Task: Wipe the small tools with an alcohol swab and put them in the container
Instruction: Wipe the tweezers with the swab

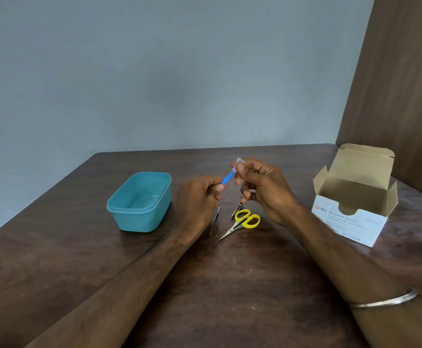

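Observation:
My left hand (pixel 200 197) pinches the lower end of a small blue tool (pixel 228 178), which points up to the right. My right hand (pixel 262 187) holds a white alcohol swab (pixel 237 164) pressed around the tool's upper end. On the table below the hands lie metal tweezers (pixel 215 221), small scissors with yellow handles (pixel 241 223) and a dark metal tool (pixel 237 208), partly hidden by my right hand. The teal container (pixel 139 202) stands open and empty, left of my left hand.
An open white box of alcohol swabs (pixel 353 204) stands at the right on the dark wooden table (pixel 230 285). A brown wooden panel (pixel 400 96) rises behind it. A metal bangle (pixel 385 301) sits on my right forearm.

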`<state>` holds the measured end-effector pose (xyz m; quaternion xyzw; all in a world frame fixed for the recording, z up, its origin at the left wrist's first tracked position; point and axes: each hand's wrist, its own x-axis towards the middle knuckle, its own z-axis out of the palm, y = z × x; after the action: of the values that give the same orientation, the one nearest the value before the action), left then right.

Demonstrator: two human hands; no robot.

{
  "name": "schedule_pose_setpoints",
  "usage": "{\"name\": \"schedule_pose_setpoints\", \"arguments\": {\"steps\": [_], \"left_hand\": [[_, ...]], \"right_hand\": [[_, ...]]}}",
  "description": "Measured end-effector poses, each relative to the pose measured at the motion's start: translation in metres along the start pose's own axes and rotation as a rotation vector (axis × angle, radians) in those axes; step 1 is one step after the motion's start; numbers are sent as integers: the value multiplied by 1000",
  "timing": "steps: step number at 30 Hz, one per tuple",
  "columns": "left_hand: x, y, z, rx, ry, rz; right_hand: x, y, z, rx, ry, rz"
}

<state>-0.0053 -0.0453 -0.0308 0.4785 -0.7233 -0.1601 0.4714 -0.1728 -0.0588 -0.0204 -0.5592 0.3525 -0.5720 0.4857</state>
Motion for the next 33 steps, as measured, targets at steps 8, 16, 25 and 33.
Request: {"name": "schedule_pose_setpoints", "arguments": {"steps": [8,16,25,33], "left_hand": [[-3,4,-1,-38,-16,-17],[-5,7,7,-174,-12,-114],[-5,8,6,-414,-78,-237],[-2,11,1,-519,-61,-249]], "right_hand": [[0,0,0,-17,5,-17],[-1,0,2,-28,36,-18],[-2,1,6,-65,-10,13],[-2,1,8,-167,-10,-46]]}}
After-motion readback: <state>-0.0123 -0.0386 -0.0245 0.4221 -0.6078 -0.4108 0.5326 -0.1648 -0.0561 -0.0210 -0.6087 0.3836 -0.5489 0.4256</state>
